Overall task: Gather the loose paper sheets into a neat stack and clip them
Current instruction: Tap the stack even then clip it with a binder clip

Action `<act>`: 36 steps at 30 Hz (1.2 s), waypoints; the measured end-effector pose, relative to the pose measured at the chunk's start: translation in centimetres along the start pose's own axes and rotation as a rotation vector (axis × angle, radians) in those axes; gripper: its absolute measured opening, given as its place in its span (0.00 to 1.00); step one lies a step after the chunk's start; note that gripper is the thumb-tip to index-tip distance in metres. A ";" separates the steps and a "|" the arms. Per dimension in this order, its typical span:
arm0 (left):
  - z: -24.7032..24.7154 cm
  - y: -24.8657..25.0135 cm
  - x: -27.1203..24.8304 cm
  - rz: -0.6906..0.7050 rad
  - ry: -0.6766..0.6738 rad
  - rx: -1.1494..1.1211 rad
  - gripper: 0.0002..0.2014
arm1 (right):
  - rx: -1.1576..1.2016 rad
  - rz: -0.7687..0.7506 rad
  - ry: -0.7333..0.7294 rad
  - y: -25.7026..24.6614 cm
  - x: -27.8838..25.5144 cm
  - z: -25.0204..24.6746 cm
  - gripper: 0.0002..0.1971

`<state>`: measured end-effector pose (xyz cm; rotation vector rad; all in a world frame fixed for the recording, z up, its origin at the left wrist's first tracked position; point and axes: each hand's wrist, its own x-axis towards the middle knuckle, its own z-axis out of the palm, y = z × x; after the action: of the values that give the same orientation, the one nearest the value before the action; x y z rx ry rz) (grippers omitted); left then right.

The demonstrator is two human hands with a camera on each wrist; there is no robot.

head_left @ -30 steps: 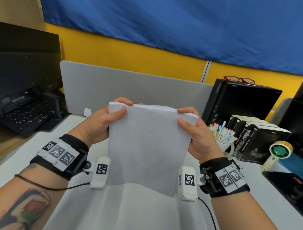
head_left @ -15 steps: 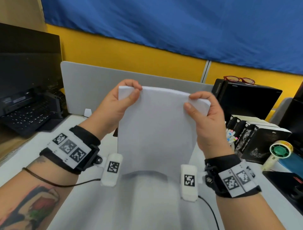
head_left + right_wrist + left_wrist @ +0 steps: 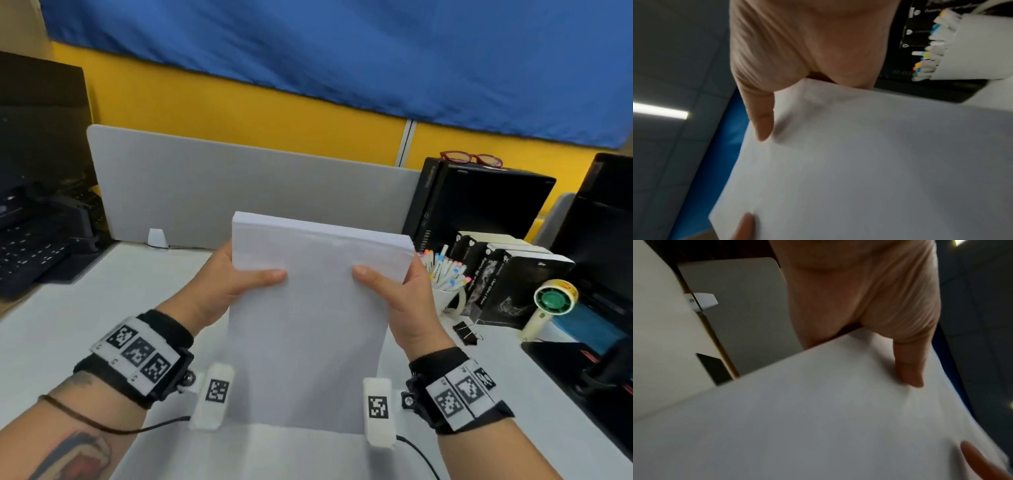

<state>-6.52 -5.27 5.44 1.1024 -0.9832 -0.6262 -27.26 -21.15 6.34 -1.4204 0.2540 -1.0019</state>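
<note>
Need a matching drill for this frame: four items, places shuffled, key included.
Things:
1. paper stack
2. binder clip
3. red glasses
4. markers

Places:
A. in the white cup
B. on the desk, right of the right hand
C. on top of the black box
D. held upright between both hands, left hand at its other edge

Pairs: 1-D, 2-B, 3-C, 4-A
</note>
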 end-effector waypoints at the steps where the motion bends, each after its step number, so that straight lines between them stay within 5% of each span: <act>1: 0.2 -0.9 -0.6 -0.026 0.014 0.034 0.24 | -0.017 0.040 0.006 0.7 -0.6 0.2 0.24; 6: 1.5 -1.4 -1.0 -0.042 0.156 0.030 0.17 | -0.074 0.087 0.088 1.6 -1.3 0.4 0.20; 12: 5.0 3.0 1.4 0.212 0.245 0.034 0.11 | -0.054 -0.187 0.170 -2.5 0.8 1.8 0.13; 15: 5.6 3.0 2.1 0.251 0.224 0.035 0.10 | -0.066 -0.204 0.209 -2.6 1.3 1.2 0.14; 22: 2.8 -6.8 -0.6 -0.162 0.163 0.026 0.27 | -0.079 0.163 0.173 5.7 -1.7 -2.3 0.19; 25: 3.3 -6.6 0.0 -0.151 0.194 0.005 0.17 | -0.084 0.167 0.171 5.9 -1.4 -2.6 0.18; 29: 3.5 -4.8 1.6 -0.053 0.190 0.036 0.16 | -0.056 0.083 0.161 4.6 0.3 -3.0 0.21; 32: 3.3 -6.0 1.3 -0.095 0.162 0.049 0.23 | -0.083 0.130 0.156 5.7 0.0 -3.7 0.20; 36: 2.5 -8.1 -0.1 -0.211 0.106 0.093 0.44 | -0.088 0.257 0.114 7.8 -1.9 -4.2 0.26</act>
<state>-8.43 -9.16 -1.84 1.3198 -0.8175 -0.6893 -27.96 -23.96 -2.22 -1.3710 0.5563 -0.8680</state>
